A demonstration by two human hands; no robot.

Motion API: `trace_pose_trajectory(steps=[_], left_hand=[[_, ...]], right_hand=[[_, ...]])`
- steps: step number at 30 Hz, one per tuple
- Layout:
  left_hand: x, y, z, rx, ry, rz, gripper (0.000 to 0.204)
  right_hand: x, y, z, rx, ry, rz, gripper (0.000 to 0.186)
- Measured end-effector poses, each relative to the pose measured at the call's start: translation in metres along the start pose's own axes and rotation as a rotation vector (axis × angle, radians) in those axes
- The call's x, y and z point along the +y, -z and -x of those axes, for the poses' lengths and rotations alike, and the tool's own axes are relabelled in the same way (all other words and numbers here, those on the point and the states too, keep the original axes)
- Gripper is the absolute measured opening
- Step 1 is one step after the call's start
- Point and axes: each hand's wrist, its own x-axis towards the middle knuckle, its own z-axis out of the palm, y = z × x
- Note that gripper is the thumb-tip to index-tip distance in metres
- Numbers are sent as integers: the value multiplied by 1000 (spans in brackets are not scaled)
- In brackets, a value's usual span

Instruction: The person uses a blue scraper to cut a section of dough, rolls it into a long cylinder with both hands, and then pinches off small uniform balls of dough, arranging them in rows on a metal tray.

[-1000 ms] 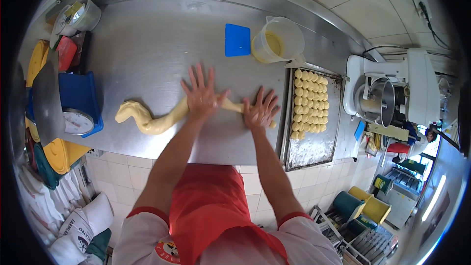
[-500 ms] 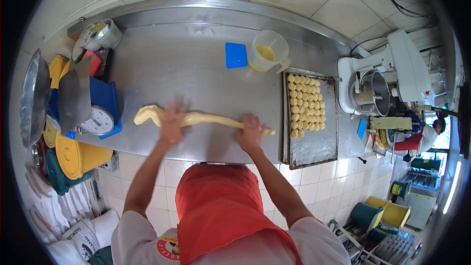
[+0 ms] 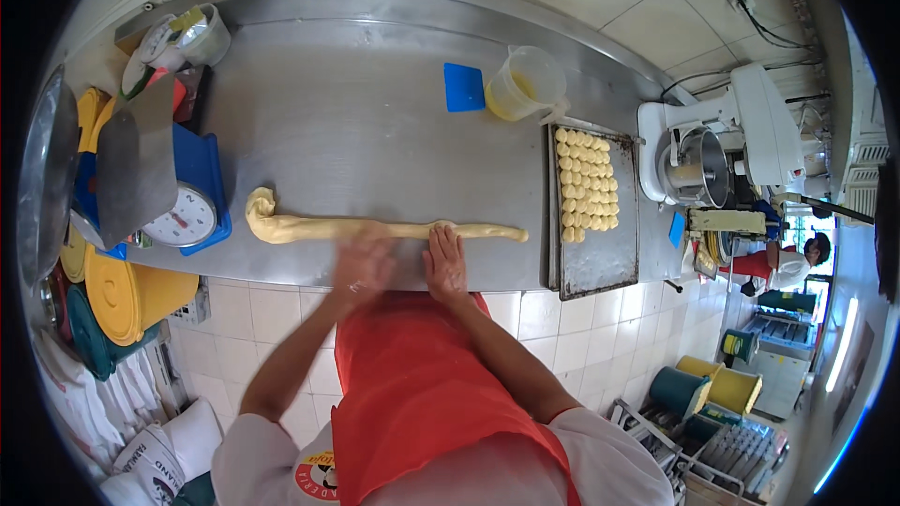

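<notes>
A long rope of pale yellow dough [image 3: 323,229] lies across the steel worktable, with a thick, curled lump at its left end and a thinner right end. Over the middle of the rope is my left hand [image 3: 366,267], its fingers smeared by motion. My right hand [image 3: 444,267] lies flat against the dough just to the right, fingers stretched out and pointing away from me. Neither hand is wrapped round the rope. White traces show on both hands.
A dark baking tray [image 3: 600,267] at the right carries rows of small dough balls [image 3: 586,186]. Behind are a blue scraper [image 3: 463,87] and a clear jug [image 3: 525,84] with yellow liquid. A dial scale [image 3: 183,215] stands left, a stand mixer [image 3: 764,122] right. Another person [image 3: 783,262] is far right.
My right hand has moved left along the dough, and my left hand has shifted right and nearer to me. The hands are closer together. The rope looks straighter, and the whole view has shifted slightly.
</notes>
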Motion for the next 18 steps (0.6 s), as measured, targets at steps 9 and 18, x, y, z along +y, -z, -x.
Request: trace_pose_trajectory(steps=[9, 18], left_hand=[[-1, -18, -164, 14, 419, -323, 74], [-17, -36, -139, 37, 194, -264, 69]], right_hand=[[32, -5, -107, -151, -219, 278, 72], [69, 18, -122, -190, -91, -20, 72]])
